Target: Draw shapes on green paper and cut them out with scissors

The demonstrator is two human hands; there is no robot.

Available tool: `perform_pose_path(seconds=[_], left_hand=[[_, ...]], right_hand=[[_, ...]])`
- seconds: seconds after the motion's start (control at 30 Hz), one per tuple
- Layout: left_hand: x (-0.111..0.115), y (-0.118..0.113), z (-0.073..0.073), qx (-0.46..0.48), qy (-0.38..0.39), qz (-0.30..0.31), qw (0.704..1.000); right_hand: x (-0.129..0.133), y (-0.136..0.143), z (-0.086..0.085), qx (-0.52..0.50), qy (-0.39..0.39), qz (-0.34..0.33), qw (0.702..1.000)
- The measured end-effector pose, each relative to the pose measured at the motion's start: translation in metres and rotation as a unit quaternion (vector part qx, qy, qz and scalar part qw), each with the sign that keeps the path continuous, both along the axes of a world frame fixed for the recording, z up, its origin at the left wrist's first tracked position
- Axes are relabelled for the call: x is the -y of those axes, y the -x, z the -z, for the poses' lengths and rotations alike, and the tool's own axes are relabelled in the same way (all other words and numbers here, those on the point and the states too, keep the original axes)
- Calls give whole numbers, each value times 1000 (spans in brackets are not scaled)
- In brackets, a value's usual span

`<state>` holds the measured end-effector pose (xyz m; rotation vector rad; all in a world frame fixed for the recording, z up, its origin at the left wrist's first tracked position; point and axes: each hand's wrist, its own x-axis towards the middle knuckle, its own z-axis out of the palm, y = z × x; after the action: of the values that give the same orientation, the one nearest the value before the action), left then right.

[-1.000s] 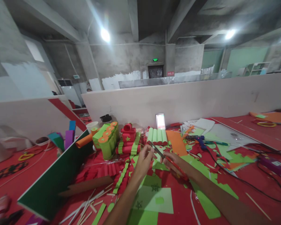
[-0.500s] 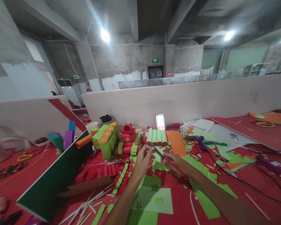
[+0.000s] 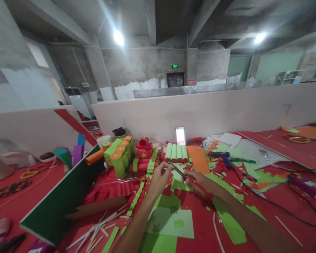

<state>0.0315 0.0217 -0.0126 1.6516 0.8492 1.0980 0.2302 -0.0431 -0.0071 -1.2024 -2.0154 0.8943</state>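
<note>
Red-handled scissors (image 3: 198,184) are gripped in my right hand (image 3: 197,181), their blades pointing up and left toward my left hand (image 3: 162,173). The fingers of my left hand are pinched together beside the blade tips; what they hold is too small to make out. Below the hands lies a light green sheet (image 3: 185,225) with star outlines drawn on it. Just beyond the blades stand light green rolls (image 3: 176,152) with red ends. Red rolls with green strips and a star (image 3: 143,154) sit left of them.
Green rolls with orange tops (image 3: 119,163) stand left, beside a dark green board (image 3: 60,200). White sticks (image 3: 97,232) lie at the front left. An orange sheet (image 3: 198,160), a blue glue gun (image 3: 225,159) with a black cord and green scraps lie right. A lit phone (image 3: 180,135) leans behind.
Both hands stay almost in place, with the scissors still held near the left fingers. The whole view has shifted very slightly.
</note>
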Motion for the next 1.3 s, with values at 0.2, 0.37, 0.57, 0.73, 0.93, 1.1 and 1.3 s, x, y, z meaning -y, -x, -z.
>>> perform_pose_path(seconds=[0.2,0.37,0.57,0.73,0.93,1.1,1.3], left_hand=[[4,0,-7,-6,-7,0,1000],[4,0,-7,-2,-9,-2,1000],[4,0,-5,3,-12,-8,1000],[4,0,-5,7,-12,-6,1000],[4,1,-5,6,-12,-5,1000],[4,0,-6,4,-11,4,1000],[4,0,-6,0,-11,20,1000]], right_hand=[[-5,0,3,16,-40,6,999],[-7,1,6,7,-45,15,999],[-8,0,9,-7,-19,16,1000],[-12,-1,15,-17,-22,20,999],[-15,-2,19,-23,1,13,1000],[-12,0,15,-28,2,15,999],[-7,3,11,-52,13,13,998]])
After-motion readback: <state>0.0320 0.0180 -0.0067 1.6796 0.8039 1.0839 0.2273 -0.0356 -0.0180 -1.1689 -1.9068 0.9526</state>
